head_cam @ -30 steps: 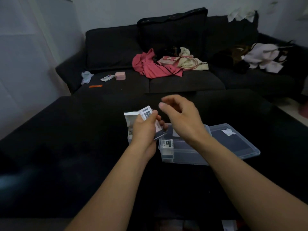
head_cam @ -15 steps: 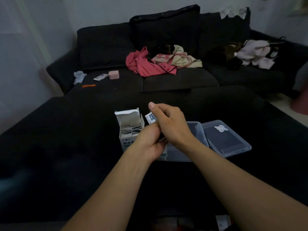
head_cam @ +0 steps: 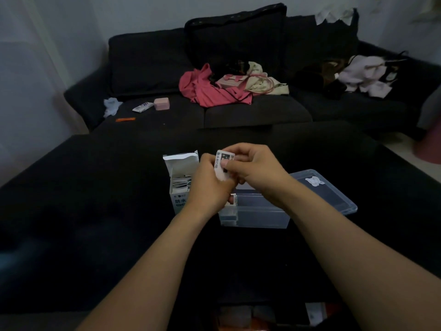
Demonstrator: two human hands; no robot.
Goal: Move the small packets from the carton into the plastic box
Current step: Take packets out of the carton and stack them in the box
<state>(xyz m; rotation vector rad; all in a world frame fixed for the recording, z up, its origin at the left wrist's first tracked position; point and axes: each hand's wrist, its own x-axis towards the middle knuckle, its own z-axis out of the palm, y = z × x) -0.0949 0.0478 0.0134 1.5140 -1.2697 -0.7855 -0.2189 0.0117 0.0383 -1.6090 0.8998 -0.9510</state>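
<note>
Black fabric all around me, and on it the white carton [head_cam: 180,187] stands upright with its flap lifted, more packets [head_cam: 181,183] crammed inside. Just right of the carton, my left hand [head_cam: 210,185] and right hand [head_cam: 253,169] meet, both sets of fingers curled, pinching one small packet [head_cam: 223,163] between them, printed face towards me. My hands hang over the near left corner of the clear plastic box [head_cam: 260,215], hiding most of its opening; one packet [head_cam: 233,201] peeks up inside that corner, right beside the carton. The box's lid [head_cam: 334,194] lies flat further right, touching the box, a pale sticker on it. Well behind the carton, on the dark sofa [head_cam: 148,60], sit a pink cloth [head_cam: 207,89], a small pink case [head_cam: 161,103], a tube [head_cam: 142,107] and a crumpled tissue [head_cam: 111,106].
</note>
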